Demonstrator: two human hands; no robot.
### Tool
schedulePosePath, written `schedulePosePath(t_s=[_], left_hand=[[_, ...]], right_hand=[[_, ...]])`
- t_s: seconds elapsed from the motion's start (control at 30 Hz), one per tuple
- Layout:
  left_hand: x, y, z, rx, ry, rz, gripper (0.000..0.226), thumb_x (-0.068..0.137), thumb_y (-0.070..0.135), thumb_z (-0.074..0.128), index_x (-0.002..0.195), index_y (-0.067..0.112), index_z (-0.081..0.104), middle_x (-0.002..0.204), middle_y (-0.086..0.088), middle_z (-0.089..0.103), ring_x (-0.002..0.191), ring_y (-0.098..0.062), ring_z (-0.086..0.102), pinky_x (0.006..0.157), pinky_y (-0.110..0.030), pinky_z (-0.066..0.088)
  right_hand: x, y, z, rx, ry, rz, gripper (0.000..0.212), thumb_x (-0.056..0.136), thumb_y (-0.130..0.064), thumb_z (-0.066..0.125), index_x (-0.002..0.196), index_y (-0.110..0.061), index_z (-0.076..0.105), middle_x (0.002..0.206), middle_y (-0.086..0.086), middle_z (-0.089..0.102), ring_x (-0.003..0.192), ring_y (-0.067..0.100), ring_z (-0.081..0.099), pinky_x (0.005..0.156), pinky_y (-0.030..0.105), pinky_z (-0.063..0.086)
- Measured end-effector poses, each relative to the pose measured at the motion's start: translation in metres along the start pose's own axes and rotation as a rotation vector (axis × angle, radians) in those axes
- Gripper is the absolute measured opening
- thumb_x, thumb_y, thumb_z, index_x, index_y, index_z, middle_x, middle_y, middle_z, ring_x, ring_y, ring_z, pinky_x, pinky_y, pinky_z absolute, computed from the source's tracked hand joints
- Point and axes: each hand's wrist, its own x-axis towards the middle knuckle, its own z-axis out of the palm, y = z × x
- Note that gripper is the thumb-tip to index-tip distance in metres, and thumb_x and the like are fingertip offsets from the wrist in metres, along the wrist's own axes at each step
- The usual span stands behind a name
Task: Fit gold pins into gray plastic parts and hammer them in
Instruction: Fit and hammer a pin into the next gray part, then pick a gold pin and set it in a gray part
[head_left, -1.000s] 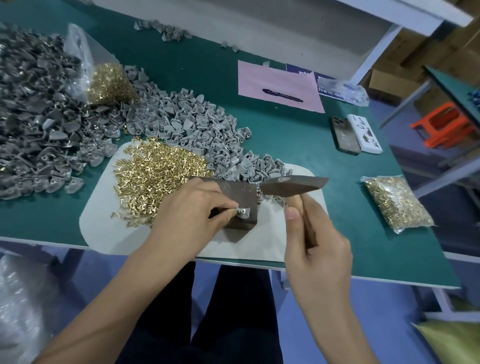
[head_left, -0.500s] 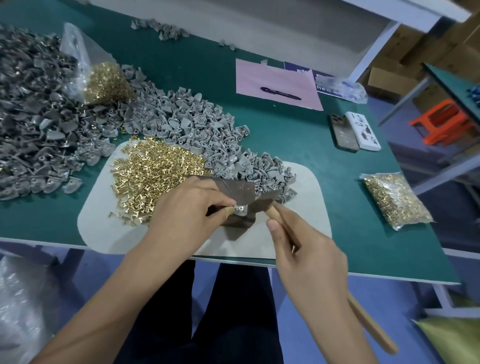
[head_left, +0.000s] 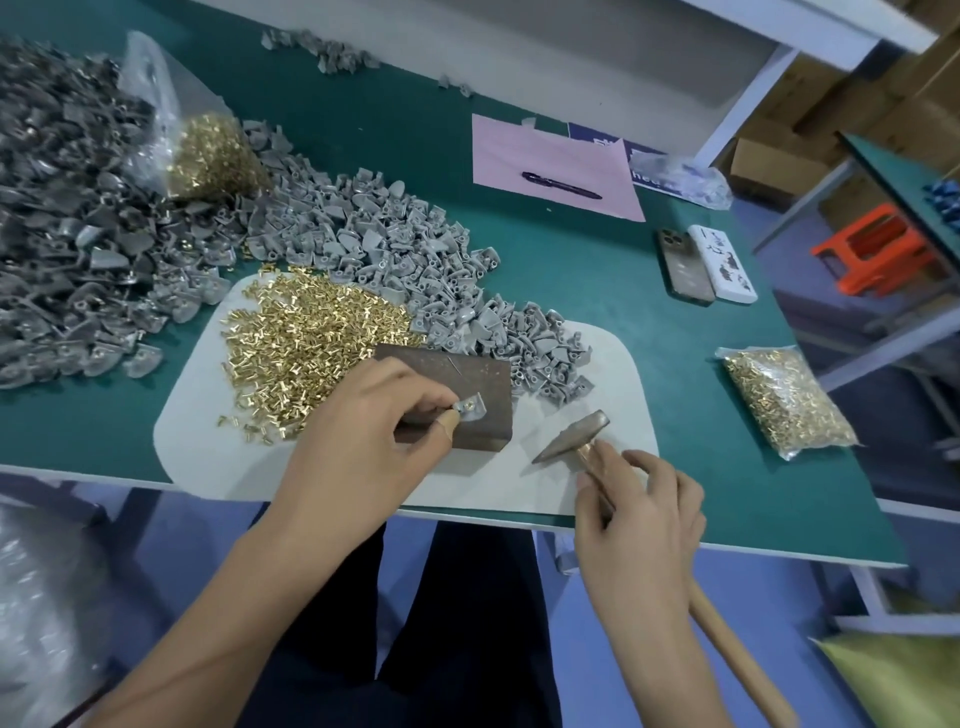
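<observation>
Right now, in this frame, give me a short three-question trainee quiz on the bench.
1. True or false: the hammer head is striking the gray part.
2. Which of the hands pinches the gray part on the block?
3. The pen lies on: A) pink sheet B) phone C) pin bag

Key: 1 false, it lies on the white mat; 2 left hand; 3 A.

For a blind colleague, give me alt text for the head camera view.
A left hand pinches a gray plastic part with a gold pin on a brown block, while the right hand lays a hammer on the white mat. Piles of loose gold pins and gray parts lie behind.
</observation>
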Motion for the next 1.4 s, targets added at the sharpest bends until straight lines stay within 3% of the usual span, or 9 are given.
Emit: schedulePosePath(t_s=[0.1,0.17,0.27,0.57,0.77,0.93,1.07,1.17,1.4], left_hand=[[-0.009,0.001,-0.008,-0.018,0.024,-0.003,0.009,0.087,0.019,0.072,0.095,0.021,0.074,0.089,0.014,0.057,0.092,-0.009,0.056,0.074,-0.03,0.051],[-0.014,-0.002,-0.012,0.025,0.033,0.012,0.008,0.087,0.022,0.072,0.095,0.023,0.074,0.089,0.014,0.057,0.092,-0.008,0.054,0.073,-0.03,0.049],[-0.022,-0.013,-0.02,0.075,0.06,0.008,0.007,0.09,0.028,0.072,0.096,0.026,0.074,0.091,0.015,0.058,0.092,-0.006,0.053,0.07,-0.031,0.048],[-0.048,-0.052,-0.065,0.165,0.302,-0.148,0.014,0.085,0.034,0.066,0.096,0.028,0.073,0.092,0.014,0.061,0.091,-0.015,0.058,0.068,-0.043,0.053],[-0.062,-0.083,-0.101,0.34,0.459,-0.449,0.004,0.09,0.034,0.069,0.091,0.03,0.071,0.091,0.014,0.061,0.094,-0.013,0.055,0.071,-0.032,0.046],[-0.067,-0.104,-0.119,0.35,0.362,-0.548,0.004,0.091,0.04,0.067,0.092,0.037,0.069,0.089,0.018,0.059,0.095,-0.009,0.054,0.07,-0.033,0.047],[-0.062,-0.104,-0.118,0.403,0.327,-0.557,0.006,0.09,0.044,0.066,0.091,0.039,0.068,0.088,0.02,0.057,0.093,-0.005,0.052,0.059,-0.023,0.035],[-0.057,-0.105,-0.118,0.395,0.305,-0.553,0.005,0.09,0.043,0.066,0.09,0.039,0.067,0.089,0.019,0.058,0.09,-0.003,0.054,0.059,-0.018,0.033],[-0.046,-0.104,-0.116,0.346,0.335,-0.571,0.01,0.09,0.045,0.069,0.095,0.038,0.064,0.092,0.019,0.057,0.085,0.001,0.052,0.059,-0.017,0.035]], right_hand=[[0.0,-0.019,-0.001,0.208,0.133,-0.177,0.029,0.094,-0.022,0.065,0.123,-0.023,0.071,0.12,0.001,0.061,0.116,0.029,0.047,0.097,0.04,0.039],[-0.002,-0.043,0.0,0.352,0.064,-0.375,0.028,0.098,-0.027,0.058,0.123,-0.024,0.069,0.114,-0.006,0.061,0.114,0.021,0.049,0.1,0.033,0.039],[-0.006,-0.081,0.01,0.413,-0.042,-0.546,0.031,0.099,-0.027,0.06,0.127,-0.017,0.067,0.114,-0.005,0.063,0.111,0.021,0.052,0.099,0.037,0.043],[-0.004,-0.161,0.037,0.474,-0.097,-0.695,0.028,0.098,-0.031,0.065,0.124,-0.023,0.07,0.106,-0.007,0.064,0.105,0.021,0.053,0.088,0.042,0.045],[0.007,-0.207,0.052,0.321,-0.182,-0.783,0.023,0.095,-0.03,0.067,0.117,-0.028,0.073,0.106,-0.008,0.065,0.104,0.02,0.049,0.087,0.043,0.044],[0.008,-0.222,0.058,0.333,-0.272,-0.859,0.015,0.093,-0.034,0.07,0.104,-0.028,0.078,0.094,-0.011,0.064,0.096,0.019,0.048,0.086,0.039,0.042],[0.004,-0.233,0.059,0.269,-0.3,-0.874,0.013,0.092,-0.038,0.07,0.097,-0.031,0.079,0.089,-0.012,0.062,0.094,0.019,0.047,0.085,0.041,0.042],[0.003,-0.238,0.059,0.181,-0.265,-0.893,0.013,0.093,-0.04,0.069,0.092,-0.032,0.079,0.088,-0.013,0.063,0.094,0.019,0.047,0.085,0.04,0.039],[0.001,-0.241,0.054,0.153,-0.297,-0.877,0.021,0.102,-0.038,0.052,0.104,-0.026,0.069,0.103,-0.009,0.062,0.103,0.019,0.048,0.091,0.037,0.035]])
